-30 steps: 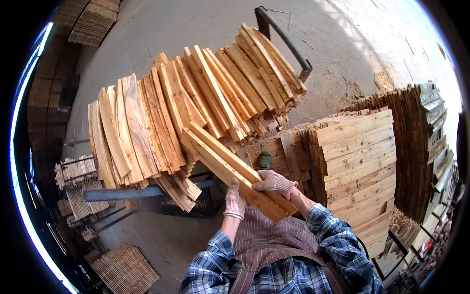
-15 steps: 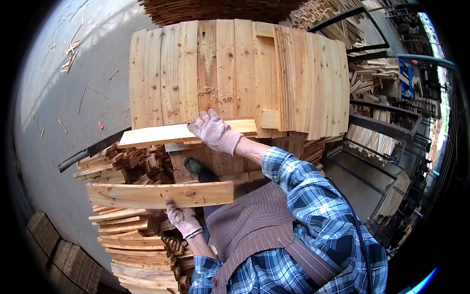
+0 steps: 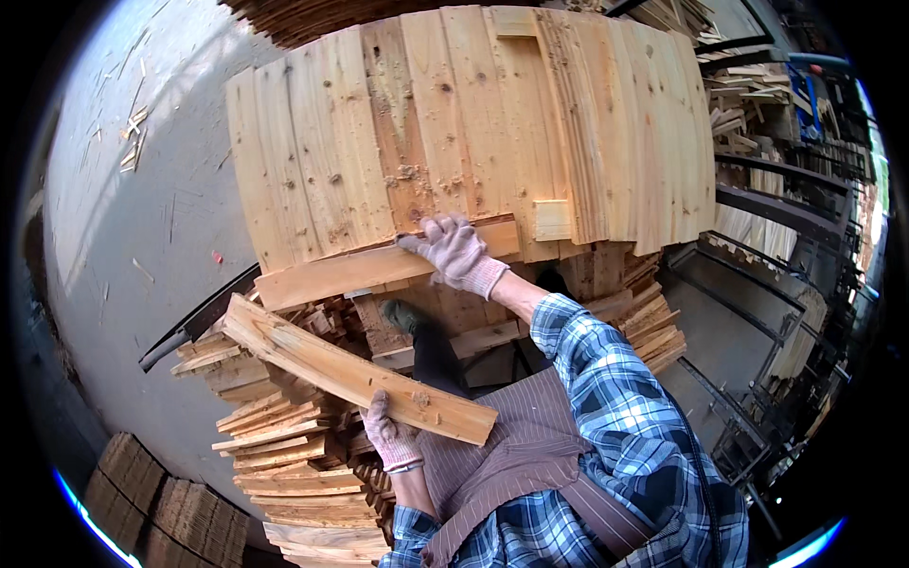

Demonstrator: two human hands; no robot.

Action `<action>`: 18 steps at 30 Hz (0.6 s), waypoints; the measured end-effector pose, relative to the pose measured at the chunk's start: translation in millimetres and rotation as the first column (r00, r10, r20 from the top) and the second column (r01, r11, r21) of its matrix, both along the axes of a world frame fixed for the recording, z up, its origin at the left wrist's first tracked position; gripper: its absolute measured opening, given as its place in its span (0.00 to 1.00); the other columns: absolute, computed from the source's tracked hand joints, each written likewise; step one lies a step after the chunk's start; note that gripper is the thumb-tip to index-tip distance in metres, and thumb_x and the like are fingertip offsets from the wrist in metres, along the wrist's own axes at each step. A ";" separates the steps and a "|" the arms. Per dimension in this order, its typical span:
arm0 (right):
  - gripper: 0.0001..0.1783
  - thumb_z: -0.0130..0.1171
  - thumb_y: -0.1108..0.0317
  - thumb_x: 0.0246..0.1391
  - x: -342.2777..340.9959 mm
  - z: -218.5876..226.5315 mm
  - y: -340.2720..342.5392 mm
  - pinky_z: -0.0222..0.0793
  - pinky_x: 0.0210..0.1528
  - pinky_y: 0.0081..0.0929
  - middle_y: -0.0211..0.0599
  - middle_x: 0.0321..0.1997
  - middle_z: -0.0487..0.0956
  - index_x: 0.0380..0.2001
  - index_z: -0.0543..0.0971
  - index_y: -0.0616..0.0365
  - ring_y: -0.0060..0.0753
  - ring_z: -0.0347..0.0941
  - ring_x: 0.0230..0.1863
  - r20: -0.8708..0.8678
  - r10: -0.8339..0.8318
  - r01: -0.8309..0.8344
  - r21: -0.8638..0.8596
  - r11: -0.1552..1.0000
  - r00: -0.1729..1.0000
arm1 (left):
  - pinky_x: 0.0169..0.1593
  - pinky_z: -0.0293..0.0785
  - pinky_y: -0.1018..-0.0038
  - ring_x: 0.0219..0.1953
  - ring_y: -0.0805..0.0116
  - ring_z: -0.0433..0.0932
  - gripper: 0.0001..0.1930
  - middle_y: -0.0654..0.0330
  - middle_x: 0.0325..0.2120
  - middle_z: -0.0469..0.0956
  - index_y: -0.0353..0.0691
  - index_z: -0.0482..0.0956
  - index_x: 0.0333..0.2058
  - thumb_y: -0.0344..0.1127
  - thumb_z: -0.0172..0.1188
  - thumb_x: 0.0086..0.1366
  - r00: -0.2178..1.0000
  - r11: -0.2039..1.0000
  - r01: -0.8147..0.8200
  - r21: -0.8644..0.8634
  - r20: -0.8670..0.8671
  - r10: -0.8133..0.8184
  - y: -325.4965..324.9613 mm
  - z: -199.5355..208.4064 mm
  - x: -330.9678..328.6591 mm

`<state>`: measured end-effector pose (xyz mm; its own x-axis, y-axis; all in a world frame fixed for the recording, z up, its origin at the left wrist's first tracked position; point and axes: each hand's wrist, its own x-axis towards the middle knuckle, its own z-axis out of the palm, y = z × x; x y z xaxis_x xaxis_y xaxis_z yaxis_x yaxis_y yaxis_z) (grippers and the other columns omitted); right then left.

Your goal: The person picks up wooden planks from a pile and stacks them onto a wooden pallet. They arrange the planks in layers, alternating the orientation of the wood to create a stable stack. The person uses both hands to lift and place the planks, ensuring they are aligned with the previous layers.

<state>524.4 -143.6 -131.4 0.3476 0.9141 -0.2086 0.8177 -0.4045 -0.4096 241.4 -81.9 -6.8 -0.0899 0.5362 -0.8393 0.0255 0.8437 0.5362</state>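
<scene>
My left hand [image 3: 392,435], in a pale pink work glove, grips a wooden board [image 3: 331,364] by its lower edge, thumb on its face. That board slants down to the right in front of my apron and has a knot near its right end. At the near edge of the planked worktop my right hand [image 3: 462,254], gloved too, has its fingers over the top edge of a second board [image 3: 369,270]. This one is tilted up on its long side against the worktop. Its underside is hidden.
The worktop of planks [image 3: 312,161] carries wood shavings and a small wood block [image 3: 552,220]. Stacked boards [image 3: 303,473] rise at my left, with a dark metal bar [image 3: 194,327] beyond. Black metal racks [image 3: 786,204] hold lumber at the right. My shoe [image 3: 402,314] shows below.
The left board has swung from nearly level to slanting, its right end lower and nearer me. The right board has tilted and shifted slightly right. My view has turned a little.
</scene>
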 end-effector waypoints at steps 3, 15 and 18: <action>0.47 0.69 0.45 0.34 3.1 12.7 0.7 0.51 0.61 0.39 0.39 0.53 0.64 0.62 0.65 0.36 0.41 0.59 0.57 0.003 0.011 -0.010 -0.018 1.000 1.000 | 0.37 0.77 0.74 0.33 0.69 0.75 0.22 0.59 0.34 0.72 0.39 0.68 0.48 0.24 0.62 0.54 0.987 0.995 -0.102 -0.018 0.123 0.104 -3.9 0.6 0.4; 0.54 0.68 0.37 0.31 12.2 34.1 12.2 0.49 0.59 0.41 0.42 0.53 0.65 0.63 0.62 0.40 0.40 0.58 0.57 0.064 0.096 -0.079 -0.236 0.969 0.993 | 0.49 0.75 0.66 0.39 0.62 0.76 0.24 0.56 0.38 0.74 0.34 0.68 0.49 0.25 0.63 0.53 0.982 0.994 -0.105 0.043 0.165 0.096 -11.4 0.4 25.7; 0.55 0.67 0.37 0.36 14.5 74.2 31.1 0.55 0.60 0.42 0.48 0.56 0.64 0.66 0.58 0.46 0.48 0.61 0.57 -0.126 -0.074 0.030 -0.319 0.947 0.989 | 0.48 0.75 0.69 0.39 0.62 0.76 0.23 0.55 0.39 0.74 0.34 0.68 0.49 0.24 0.62 0.54 0.981 0.992 0.020 0.125 0.188 -0.044 -3.1 -2.6 67.0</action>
<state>538.9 -112.5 -57.2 0.3415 0.7751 -0.5316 0.7386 -0.5711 -0.3582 308.4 -85.0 -9.4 0.0840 0.6356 -0.7674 -0.0609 0.7720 0.6327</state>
